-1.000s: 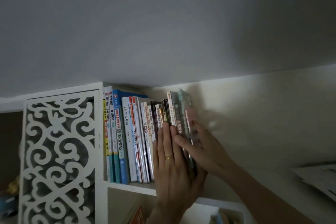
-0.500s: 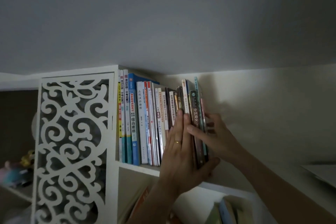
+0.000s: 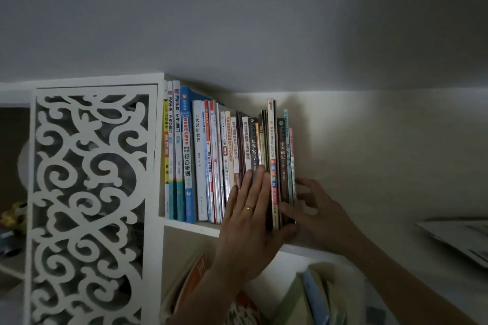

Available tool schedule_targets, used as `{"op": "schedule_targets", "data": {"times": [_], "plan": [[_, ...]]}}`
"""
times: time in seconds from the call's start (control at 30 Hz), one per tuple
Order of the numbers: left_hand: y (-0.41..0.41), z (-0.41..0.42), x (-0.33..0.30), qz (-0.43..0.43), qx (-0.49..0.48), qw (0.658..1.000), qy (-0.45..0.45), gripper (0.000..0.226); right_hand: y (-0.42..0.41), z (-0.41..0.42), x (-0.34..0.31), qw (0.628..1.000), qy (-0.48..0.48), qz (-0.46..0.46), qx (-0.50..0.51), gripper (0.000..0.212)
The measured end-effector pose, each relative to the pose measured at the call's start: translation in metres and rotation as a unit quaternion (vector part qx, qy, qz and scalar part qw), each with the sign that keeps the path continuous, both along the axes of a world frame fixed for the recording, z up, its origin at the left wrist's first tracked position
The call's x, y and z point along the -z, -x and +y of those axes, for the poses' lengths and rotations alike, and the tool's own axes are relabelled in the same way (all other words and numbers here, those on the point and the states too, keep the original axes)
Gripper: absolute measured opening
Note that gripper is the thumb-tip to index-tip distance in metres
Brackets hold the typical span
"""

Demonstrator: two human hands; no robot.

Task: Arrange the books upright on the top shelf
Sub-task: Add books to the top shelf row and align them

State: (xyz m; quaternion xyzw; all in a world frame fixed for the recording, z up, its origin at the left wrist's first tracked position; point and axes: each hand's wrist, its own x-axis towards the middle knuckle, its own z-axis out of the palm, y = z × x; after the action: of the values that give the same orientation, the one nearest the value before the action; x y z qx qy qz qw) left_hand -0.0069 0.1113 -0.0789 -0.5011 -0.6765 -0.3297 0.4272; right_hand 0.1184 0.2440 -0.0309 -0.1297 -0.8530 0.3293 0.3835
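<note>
Nearest the camera, below the top shelf (image 3: 190,227), a lower compartment holds more books (image 3: 314,295), leaning and partly cut off by the frame edge. Above them the left hand (image 3: 248,224) lies flat with straight fingers held together, palm against the spines of the row of books (image 3: 211,161), its fingertips (image 3: 260,170) reaching up to about mid-height on the spines; a ring sits on one finger. The right hand (image 3: 314,208) is at the right end of the row, thumb across the front of the last few spines and fingers loosely curled round behind the outermost pink book (image 3: 291,155), holding that end group. The books stand upright on the top shelf, packed from the white side post to the right hand. Left of the post is a white scrollwork panel (image 3: 89,206). Behind everything are the pale wall (image 3: 383,145) and grey ceiling (image 3: 237,13).
</note>
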Motion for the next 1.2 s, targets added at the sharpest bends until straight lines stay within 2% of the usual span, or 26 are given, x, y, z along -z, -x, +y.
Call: {"op": "schedule_targets", "data": {"times": [0.07,0.13,0.23,0.3,0.4,0.5,0.57,0.67,0.73,0.97,1.03,1.13,1.2], "plan": [[-0.004,-0.006,-0.003,0.016,0.050,0.998,-0.026,0.081,-0.002,0.000,0.003,1.000,0.023,0.014,-0.010,0.072],[-0.003,-0.008,-0.006,0.061,0.063,0.996,-0.013,0.072,-0.002,-0.001,0.004,0.996,0.062,0.045,-0.049,0.064],[0.001,0.002,-0.005,0.092,0.052,0.994,0.013,0.067,-0.001,-0.003,0.007,0.999,0.013,0.018,-0.023,0.059],[0.000,0.009,-0.003,0.069,0.045,0.997,0.007,0.066,-0.002,-0.004,0.009,1.000,-0.027,0.010,-0.002,0.058],[-0.004,0.008,-0.003,0.058,0.045,0.997,0.009,0.071,-0.006,-0.005,0.009,0.999,-0.035,0.018,0.009,0.051],[-0.010,0.001,-0.004,0.037,0.103,0.994,-0.005,0.074,-0.009,-0.008,0.008,0.998,-0.038,0.044,0.031,0.042],[-0.010,-0.002,0.001,0.002,0.143,0.989,-0.028,0.075,-0.009,-0.009,0.008,0.996,-0.046,0.056,0.045,0.048],[-0.003,-0.002,0.017,-0.008,0.133,0.990,-0.047,0.072,-0.005,-0.008,0.006,0.997,-0.064,0.003,0.052,0.073],[0.001,0.000,0.024,-0.011,0.131,0.990,-0.055,0.071,-0.003,-0.007,0.006,0.996,-0.073,-0.007,0.048,0.071],[-0.004,0.004,0.021,-0.024,0.103,0.994,-0.039,0.070,-0.001,-0.012,0.009,0.998,-0.055,0.037,0.010,0.047],[-0.006,0.002,0.020,-0.039,0.125,0.990,-0.042,0.071,-0.002,-0.019,0.007,0.998,-0.043,0.053,-0.003,0.054],[-0.007,0.001,0.018,-0.075,0.179,0.979,-0.068,0.071,0.000,-0.025,0.008,0.996,-0.075,0.040,0.004,0.064],[-0.008,0.001,0.017,-0.095,0.197,0.972,-0.086,0.063,0.000,-0.025,0.009,0.997,-0.061,0.039,-0.003,0.062]]}}
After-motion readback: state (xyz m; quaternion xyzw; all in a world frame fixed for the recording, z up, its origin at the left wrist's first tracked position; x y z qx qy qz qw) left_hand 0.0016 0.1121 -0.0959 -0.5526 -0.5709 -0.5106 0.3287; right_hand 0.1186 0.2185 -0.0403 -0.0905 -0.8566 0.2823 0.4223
